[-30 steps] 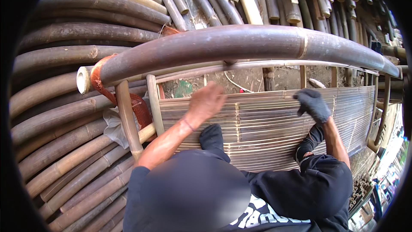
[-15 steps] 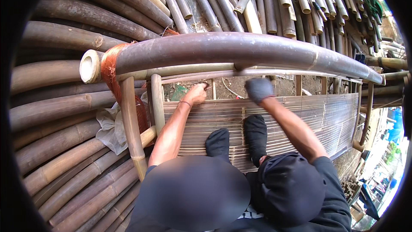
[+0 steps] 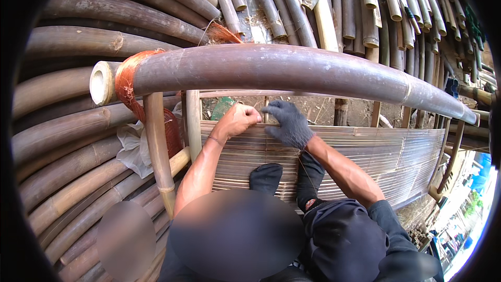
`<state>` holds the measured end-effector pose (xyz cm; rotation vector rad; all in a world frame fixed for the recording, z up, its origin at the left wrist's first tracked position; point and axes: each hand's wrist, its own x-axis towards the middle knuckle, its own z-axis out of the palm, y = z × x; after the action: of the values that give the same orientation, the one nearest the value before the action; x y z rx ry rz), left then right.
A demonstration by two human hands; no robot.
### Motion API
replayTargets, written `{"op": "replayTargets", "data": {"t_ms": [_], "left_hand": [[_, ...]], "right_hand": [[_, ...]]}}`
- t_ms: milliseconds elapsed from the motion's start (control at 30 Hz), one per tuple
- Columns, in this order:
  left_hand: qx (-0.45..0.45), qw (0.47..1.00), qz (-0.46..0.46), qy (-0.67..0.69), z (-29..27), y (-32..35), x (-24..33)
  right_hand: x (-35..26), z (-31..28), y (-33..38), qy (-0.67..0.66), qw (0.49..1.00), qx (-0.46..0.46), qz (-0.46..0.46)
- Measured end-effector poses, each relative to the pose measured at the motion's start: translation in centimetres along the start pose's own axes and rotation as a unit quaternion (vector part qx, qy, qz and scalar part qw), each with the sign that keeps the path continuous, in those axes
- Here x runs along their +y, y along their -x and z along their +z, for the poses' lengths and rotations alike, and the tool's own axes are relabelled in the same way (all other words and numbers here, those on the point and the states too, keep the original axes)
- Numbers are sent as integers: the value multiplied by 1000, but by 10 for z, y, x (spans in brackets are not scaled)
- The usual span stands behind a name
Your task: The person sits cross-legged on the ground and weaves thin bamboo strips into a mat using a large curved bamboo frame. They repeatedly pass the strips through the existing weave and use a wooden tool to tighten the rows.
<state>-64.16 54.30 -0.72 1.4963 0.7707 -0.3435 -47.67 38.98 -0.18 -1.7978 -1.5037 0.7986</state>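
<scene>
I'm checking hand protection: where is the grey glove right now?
In the head view, the grey glove is near the centre, on the right hand, at the far edge of the slatted mat, beside the bare left hand.

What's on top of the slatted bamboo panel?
Two black-socked feet rest on the slatted bamboo panel; bare left hand and gloved right hand are at its far edge. Its surface directly under the feet can't be seen.
</scene>
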Motion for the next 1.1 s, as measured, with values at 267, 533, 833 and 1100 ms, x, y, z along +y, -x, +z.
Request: {"op": "replayTargets", "data": {"t_ms": [267, 533, 833, 1100], "left_hand": [[2, 999, -5, 45, 29, 17, 8], [92, 994, 38, 44, 32, 2, -14], [74, 991, 54, 102, 31, -11, -40], [72, 996, 44, 38, 30, -6, -33]], "right_hand": [[-23, -29, 50, -3, 989, 20, 146], [-16, -43, 148, 252, 938, 31, 235], [-14, -69, 228, -162, 875, -94, 447], [-17, -48, 278, -263, 803, -62, 532]]}}
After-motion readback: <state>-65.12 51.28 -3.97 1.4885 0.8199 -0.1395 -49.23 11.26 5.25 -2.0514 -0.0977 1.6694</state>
